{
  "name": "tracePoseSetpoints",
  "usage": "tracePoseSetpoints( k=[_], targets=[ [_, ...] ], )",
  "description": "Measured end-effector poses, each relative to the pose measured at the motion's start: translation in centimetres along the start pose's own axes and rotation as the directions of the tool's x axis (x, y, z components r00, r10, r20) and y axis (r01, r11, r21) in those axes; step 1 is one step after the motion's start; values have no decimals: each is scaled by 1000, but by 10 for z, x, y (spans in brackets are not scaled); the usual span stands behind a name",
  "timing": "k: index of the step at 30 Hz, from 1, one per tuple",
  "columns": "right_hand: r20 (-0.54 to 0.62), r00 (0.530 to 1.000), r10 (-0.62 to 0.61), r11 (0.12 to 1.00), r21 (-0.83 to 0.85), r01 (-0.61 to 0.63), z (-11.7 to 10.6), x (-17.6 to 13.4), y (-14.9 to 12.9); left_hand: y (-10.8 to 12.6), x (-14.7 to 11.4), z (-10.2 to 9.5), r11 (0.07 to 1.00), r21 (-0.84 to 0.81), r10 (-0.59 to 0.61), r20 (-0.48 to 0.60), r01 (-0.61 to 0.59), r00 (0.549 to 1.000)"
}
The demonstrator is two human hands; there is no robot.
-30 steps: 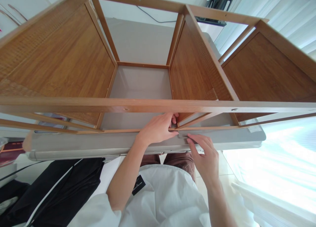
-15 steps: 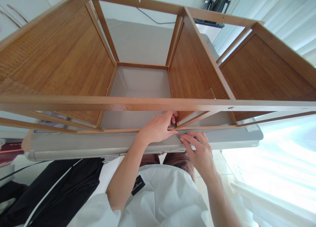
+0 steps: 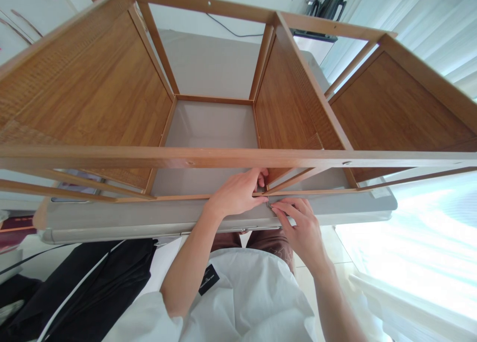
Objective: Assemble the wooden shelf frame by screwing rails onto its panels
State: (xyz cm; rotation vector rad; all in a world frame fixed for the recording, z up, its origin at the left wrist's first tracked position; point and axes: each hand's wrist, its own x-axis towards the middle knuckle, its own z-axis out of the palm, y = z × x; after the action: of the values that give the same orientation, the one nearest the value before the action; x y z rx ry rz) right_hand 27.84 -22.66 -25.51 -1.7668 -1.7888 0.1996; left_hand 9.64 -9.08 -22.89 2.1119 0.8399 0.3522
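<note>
A wooden shelf frame point(image 3: 223, 157) with brown slatted-looking panels lies on the light grey table point(image 3: 122, 213) before me. My left hand point(image 3: 238, 190) reaches under its long front rail, fingers curled round the lower wooden strip beside the middle panel point(image 3: 286, 94), thumb along the strip's near side. Just right of that thumb, my right hand point(image 3: 296, 218) pinches a small, thin metal piece point(image 3: 270, 204) between thumb and forefinger, close against the lower strip. The piece is too small to make out its exact kind. My fingertips of both hands are nearly touching.
Black fabric point(image 3: 89, 282) with a white cord lies at the lower left. Behind the frame a dark kettle point(image 3: 331, 5) stands on a tray at the back right. White curtains point(image 3: 432, 29) hang on the right. A dark cable point(image 3: 227, 29) runs along the back.
Almost nothing differs. The view has shifted very slightly, and both hands keep their places at the lower strip.
</note>
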Motion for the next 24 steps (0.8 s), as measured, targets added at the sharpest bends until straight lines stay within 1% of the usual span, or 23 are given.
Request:
tracePoseSetpoints(
  k=[7, 12, 16, 24],
  targets=[
    [-3, 1000, -9, 1000, -18, 9, 2, -1, 1, -1, 0, 0, 1000, 1, -6, 6, 6, 1000],
    [-54, 998, -21, 998, -55, 18, 6, -6, -1, -1, 0, 0, 1000, 15, 21, 7, -21, 1000],
    [-75, 997, -32, 998, -50, 28, 11, -10, -5, -1, 0, 0, 999, 22, 31, 1, -31, 1000],
    [-150, 989, -7, 996, -86, -6, 16, -12, -10, 1, 0, -1, 999, 21, 48, 6, -49, 999]
  ],
)
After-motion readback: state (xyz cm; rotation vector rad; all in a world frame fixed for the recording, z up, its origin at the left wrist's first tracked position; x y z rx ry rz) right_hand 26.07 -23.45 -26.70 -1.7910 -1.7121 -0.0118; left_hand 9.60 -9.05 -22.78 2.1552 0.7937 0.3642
